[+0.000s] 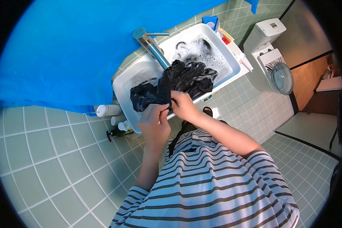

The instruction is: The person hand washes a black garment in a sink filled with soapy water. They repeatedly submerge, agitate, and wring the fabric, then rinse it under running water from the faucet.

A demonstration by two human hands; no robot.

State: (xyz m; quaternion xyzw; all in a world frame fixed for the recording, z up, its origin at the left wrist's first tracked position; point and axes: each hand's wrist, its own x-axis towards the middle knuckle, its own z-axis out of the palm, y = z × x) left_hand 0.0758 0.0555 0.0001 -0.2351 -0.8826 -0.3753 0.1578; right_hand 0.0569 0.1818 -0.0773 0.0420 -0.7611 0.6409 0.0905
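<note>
A wet black cloth garment is bunched over the near part of a white rectangular sink with soapy, foamy water in it. My left hand pinches the garment's near edge between thumb and fingers. Just to its right, my right hand grips the same edge, its fingertips partly hidden by the cloth. The metal faucet reaches over the sink from the back, and its spout end is close to the garment. More dark material lies in the foam behind the cloth.
Left of the sink stand white bottles and a dark pump bottle. A blue packet and small items are at its back right corner. A blue sheet hangs behind. A toilet-like white fixture with a clear bowl stands at right.
</note>
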